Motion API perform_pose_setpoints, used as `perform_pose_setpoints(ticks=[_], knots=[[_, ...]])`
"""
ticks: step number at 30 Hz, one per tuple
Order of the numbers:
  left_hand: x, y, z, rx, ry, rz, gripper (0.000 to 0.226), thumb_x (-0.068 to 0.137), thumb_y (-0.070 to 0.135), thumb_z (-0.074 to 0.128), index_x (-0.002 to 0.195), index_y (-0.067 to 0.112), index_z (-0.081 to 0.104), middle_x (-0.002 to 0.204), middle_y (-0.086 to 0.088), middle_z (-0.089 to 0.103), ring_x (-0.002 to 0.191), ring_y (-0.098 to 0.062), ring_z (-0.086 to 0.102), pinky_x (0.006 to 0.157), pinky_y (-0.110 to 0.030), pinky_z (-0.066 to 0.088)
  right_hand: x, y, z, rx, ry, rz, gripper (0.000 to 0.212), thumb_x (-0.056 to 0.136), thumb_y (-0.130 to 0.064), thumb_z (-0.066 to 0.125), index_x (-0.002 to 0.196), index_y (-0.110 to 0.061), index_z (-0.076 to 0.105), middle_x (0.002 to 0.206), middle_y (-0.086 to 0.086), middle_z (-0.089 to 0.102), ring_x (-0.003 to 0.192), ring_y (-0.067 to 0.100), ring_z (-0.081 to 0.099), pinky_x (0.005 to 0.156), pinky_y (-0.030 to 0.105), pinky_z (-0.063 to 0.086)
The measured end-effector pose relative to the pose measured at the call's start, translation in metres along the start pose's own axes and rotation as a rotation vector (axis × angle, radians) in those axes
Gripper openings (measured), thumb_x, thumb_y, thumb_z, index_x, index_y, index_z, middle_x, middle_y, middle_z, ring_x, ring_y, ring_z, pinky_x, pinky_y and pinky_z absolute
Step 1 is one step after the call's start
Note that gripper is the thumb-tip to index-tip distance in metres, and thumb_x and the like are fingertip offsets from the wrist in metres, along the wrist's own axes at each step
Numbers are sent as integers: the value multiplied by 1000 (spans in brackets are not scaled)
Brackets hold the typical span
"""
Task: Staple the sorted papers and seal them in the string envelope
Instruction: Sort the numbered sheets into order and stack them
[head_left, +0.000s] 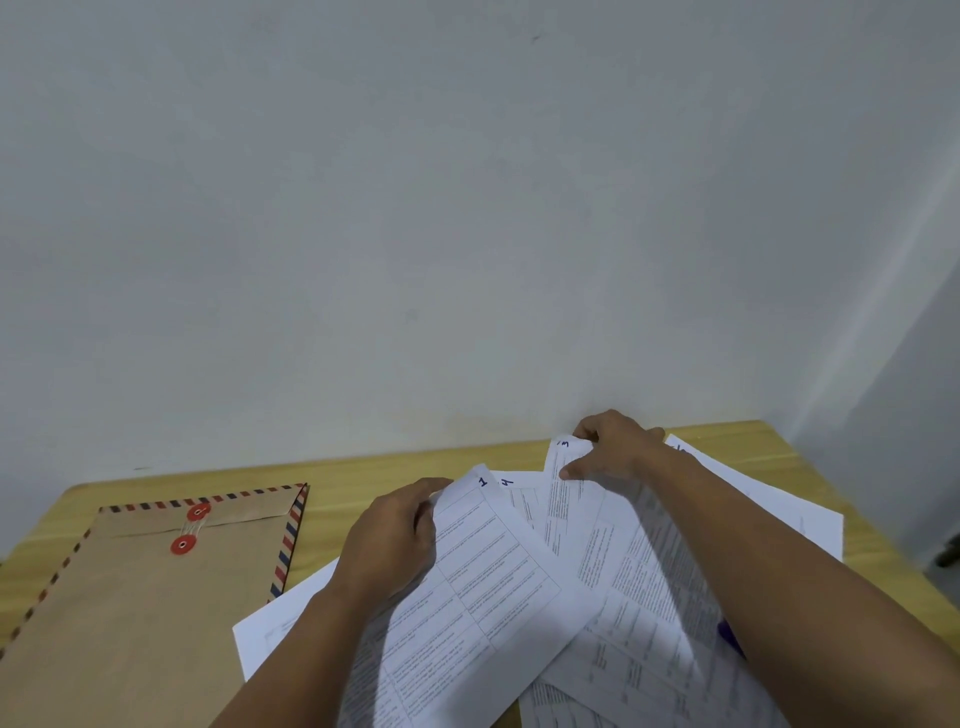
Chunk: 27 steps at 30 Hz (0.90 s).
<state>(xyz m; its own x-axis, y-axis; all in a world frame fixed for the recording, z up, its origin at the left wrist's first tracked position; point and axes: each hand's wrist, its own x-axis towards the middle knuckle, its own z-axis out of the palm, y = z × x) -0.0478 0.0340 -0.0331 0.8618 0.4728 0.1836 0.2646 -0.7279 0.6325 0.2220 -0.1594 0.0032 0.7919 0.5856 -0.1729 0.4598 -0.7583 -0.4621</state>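
Observation:
Several printed white sheets lie fanned across the wooden table. My left hand grips the top left edge of the sheet marked 1, lifting it off the pile. My right hand pinches the top corner of the sheet marked 3 near the wall. A sheet marked 4 shows between them. The brown string envelope with striped borders and two red discs lies flat on the left, its flap closed. No stapler is in view.
The wooden table ends at a grey wall behind. A purple object peeks from under my right forearm. More sheets spread to the table's right side.

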Motion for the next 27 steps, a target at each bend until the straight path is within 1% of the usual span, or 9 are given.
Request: perform_pose_setpoints(ticks=[4,7,9,11,14,18,21,24,27], knots=[[-1,1,0,-1,6,1,50,95,11,47,124,48,64,82,27,71,75,-3,65,60,-31,53,-1,4,2,34,108,-26,15,87,-37,77,78,-25,74,79,-16,69,92,10,61,81,40,22],[-3,7,-4,-19,22,-4,42,98,13,48,122,43,65,70,21,68,64,-6,62,57,-31,50,-9,2,-2,26,177,-40,25,95,-34,67,74,-25,77,68,-17,68,81,2,60,80,40,22],[-6,13,-9,-28,37,-9,36,100,14,48,117,41,64,61,17,64,55,-9,55,53,-31,42,-16,-2,-12,14,219,-39,29,96,-38,64,73,-26,77,61,-17,63,79,3,59,81,40,23],[-8,19,-19,-34,59,-2,31,100,14,50,112,39,64,62,15,64,55,-10,55,53,-32,40,-26,-8,-26,52,259,-48,25,95,-40,66,75,-31,78,67,-19,65,84,4,59,84,39,23],[-14,35,-39,-2,88,26,24,100,14,52,110,31,66,75,13,68,69,-9,60,61,-35,46,-46,-23,-55,147,332,-69,12,91,-38,73,80,-40,78,79,-28,68,92,-1,57,87,37,22],[-27,66,-70,32,143,79,19,100,15,53,107,27,66,77,12,67,71,-9,60,62,-33,46,-81,-44,-95,225,431,-147,19,91,-33,75,73,-42,75,77,-28,70,84,-14,55,87,38,23],[-40,89,-92,32,184,131,14,102,20,53,103,29,65,77,15,66,73,-6,60,64,-32,47,-106,-63,-121,226,528,-195,21,92,-35,73,73,-44,75,85,-22,75,84,-5,58,88,39,24],[-50,106,-112,27,229,161,11,102,25,54,102,29,65,84,15,69,78,-6,63,70,-36,53,-130,-84,-140,223,599,-262,17,93,-39,71,79,-43,77,92,-20,77,96,3,64,89,38,24],[-59,120,-129,16,270,181,11,102,25,55,101,30,65,88,17,70,82,-5,64,74,-38,55,-151,-105,-156,234,636,-329,15,95,-40,69,85,-40,80,90,-19,77,98,5,67,88,37,22]])
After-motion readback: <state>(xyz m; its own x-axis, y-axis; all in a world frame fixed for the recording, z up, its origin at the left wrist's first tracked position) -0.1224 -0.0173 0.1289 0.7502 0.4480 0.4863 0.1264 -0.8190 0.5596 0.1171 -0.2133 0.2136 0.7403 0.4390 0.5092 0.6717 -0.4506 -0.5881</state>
